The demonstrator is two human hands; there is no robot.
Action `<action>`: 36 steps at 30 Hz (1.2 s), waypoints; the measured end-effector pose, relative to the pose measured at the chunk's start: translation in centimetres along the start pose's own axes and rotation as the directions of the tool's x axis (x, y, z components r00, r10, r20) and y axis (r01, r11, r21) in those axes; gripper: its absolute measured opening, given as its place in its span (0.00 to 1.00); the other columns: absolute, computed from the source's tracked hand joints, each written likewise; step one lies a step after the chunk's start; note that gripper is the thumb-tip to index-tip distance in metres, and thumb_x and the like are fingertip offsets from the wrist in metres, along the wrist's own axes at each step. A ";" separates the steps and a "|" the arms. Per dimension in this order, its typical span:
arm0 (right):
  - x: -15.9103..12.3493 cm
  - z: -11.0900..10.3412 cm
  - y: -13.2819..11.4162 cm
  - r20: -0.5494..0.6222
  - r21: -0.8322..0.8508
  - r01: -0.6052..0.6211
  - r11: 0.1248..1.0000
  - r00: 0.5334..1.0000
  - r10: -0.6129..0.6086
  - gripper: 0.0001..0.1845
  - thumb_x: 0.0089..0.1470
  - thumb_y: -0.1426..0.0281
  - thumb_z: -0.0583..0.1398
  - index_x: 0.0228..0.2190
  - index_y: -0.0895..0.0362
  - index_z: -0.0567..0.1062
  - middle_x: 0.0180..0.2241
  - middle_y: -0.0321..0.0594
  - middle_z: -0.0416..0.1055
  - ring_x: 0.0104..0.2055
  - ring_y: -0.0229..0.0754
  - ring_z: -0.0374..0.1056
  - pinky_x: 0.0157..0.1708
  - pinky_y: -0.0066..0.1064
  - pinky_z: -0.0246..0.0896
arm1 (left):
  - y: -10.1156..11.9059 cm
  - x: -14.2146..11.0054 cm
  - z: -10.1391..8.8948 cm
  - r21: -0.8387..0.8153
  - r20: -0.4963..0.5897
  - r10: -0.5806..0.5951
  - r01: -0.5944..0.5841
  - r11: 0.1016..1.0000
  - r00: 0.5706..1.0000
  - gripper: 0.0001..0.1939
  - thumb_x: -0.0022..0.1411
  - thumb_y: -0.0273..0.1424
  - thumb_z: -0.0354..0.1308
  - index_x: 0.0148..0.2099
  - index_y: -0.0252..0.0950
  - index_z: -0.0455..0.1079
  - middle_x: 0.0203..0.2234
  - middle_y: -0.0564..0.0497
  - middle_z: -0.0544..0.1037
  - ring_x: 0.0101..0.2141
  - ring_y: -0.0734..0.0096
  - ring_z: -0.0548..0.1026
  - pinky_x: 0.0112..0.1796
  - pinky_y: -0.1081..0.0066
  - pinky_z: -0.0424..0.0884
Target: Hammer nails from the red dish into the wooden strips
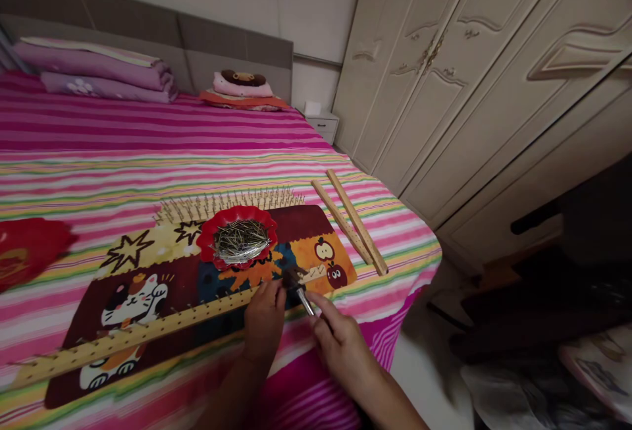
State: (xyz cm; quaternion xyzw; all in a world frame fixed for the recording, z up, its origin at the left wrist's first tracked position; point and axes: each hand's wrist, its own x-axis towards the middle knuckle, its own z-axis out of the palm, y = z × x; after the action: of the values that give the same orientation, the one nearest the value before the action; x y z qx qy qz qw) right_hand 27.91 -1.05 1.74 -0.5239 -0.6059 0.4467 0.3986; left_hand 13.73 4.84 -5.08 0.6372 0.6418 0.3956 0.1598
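Observation:
My right hand (340,341) is closed around the handle of a small hammer (305,299). The hammer's dark head is over a long pale wooden strip (192,313) with holes and several nails standing in it. Against this strip, just left of the hammer head, my left hand (265,318) has its fingertips pinched together; whatever is between them is hidden. Beyond the hands, a red scalloped bowl (203,240) holds a heap of loose nails (241,238). Under the strip and bowl lies a patterned mat (172,272) with a cat and apples on it.
Behind the bowl are wooden strips full of upright nails (227,203). Two bare wooden strips (353,219) lie to the right on the striped bedcover (395,245), near the bed's edge. A red object (32,245) is at far left. Wardrobe doors (424,87) stand at right.

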 end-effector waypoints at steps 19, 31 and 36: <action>-6.7 -2.1 12.1 -0.087 -0.178 -0.136 0.975 0.989 0.122 0.27 0.56 0.54 0.51 0.52 0.54 0.70 0.48 0.43 0.74 0.50 0.45 0.69 0.49 0.30 0.62 | 0.6 5.9 -7.8 0.333 0.022 0.003 -0.010 0.943 1.000 0.12 0.57 0.32 0.48 0.37 0.38 0.71 0.34 0.46 0.77 0.37 0.64 0.73 0.39 0.68 0.67; -6.3 -1.5 12.9 -0.056 -0.135 -0.128 0.983 0.991 0.122 0.30 0.56 0.51 0.49 0.52 0.56 0.69 0.44 0.44 0.77 0.45 0.43 0.73 0.43 0.26 0.65 | -1.8 12.1 -7.6 0.556 0.338 -0.206 -0.019 0.831 0.918 0.07 0.49 0.28 0.51 0.24 0.38 0.70 0.23 0.46 0.77 0.29 0.64 0.74 0.28 0.71 0.61; -6.2 -1.4 12.5 -0.118 -0.093 -0.091 0.992 0.990 0.080 0.28 0.56 0.51 0.51 0.50 0.54 0.71 0.41 0.42 0.78 0.40 0.42 0.74 0.41 0.25 0.66 | -2.2 12.2 -8.6 0.518 0.314 -0.182 -0.007 0.855 0.932 0.07 0.50 0.29 0.50 0.23 0.39 0.67 0.20 0.50 0.75 0.26 0.68 0.71 0.27 0.73 0.59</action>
State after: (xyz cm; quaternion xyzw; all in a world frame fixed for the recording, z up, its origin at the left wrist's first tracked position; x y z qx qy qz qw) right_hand 33.53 -6.36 -9.92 -0.5930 -0.5802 0.4025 0.3869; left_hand 4.43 13.97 2.46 0.6865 0.7131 0.0827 0.1155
